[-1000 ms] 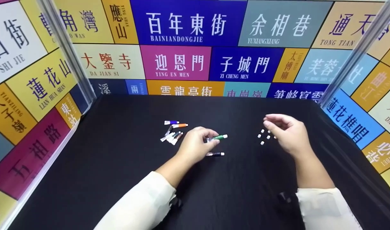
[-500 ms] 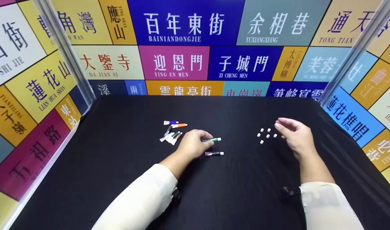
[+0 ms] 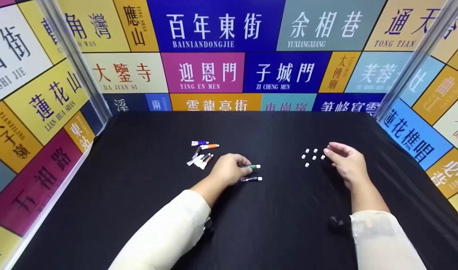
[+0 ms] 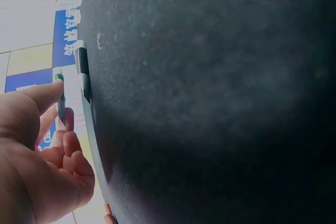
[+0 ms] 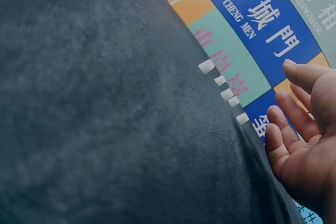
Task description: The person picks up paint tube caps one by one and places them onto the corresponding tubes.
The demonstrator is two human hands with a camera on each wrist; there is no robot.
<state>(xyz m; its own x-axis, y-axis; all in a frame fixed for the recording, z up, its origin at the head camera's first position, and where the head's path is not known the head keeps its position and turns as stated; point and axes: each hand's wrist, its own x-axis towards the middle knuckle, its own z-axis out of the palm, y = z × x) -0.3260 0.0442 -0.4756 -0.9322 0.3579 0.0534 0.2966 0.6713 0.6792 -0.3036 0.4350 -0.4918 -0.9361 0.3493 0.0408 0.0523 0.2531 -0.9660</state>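
In the head view my left hand [image 3: 229, 169] pinches a small green paint tube [image 3: 254, 166] with a white end, low over the black cloth. Thumb and fingertips grip the green tube [image 4: 60, 95] in the left wrist view too. A dark tube [image 3: 251, 179] lies just nearer to me, roughly parallel. My right hand [image 3: 347, 162] hovers right of several small white cap-like pieces [image 3: 314, 158]. Its fingers are loosely bent, and the right wrist view shows nothing between thumb and fingers. Left of my left hand lies a loose group of tubes, including a purple one [image 3: 201, 143] and an orange one [image 3: 210, 146].
Black cloth [image 3: 289, 225] covers the table. Panels with coloured, lettered signs [image 3: 202, 73] stand along its back and both sides. Clear upright strips mark the corners.
The left hand has lowered the green tube towards the dark one. My right hand has shifted right, off the white pieces it partly covered before.
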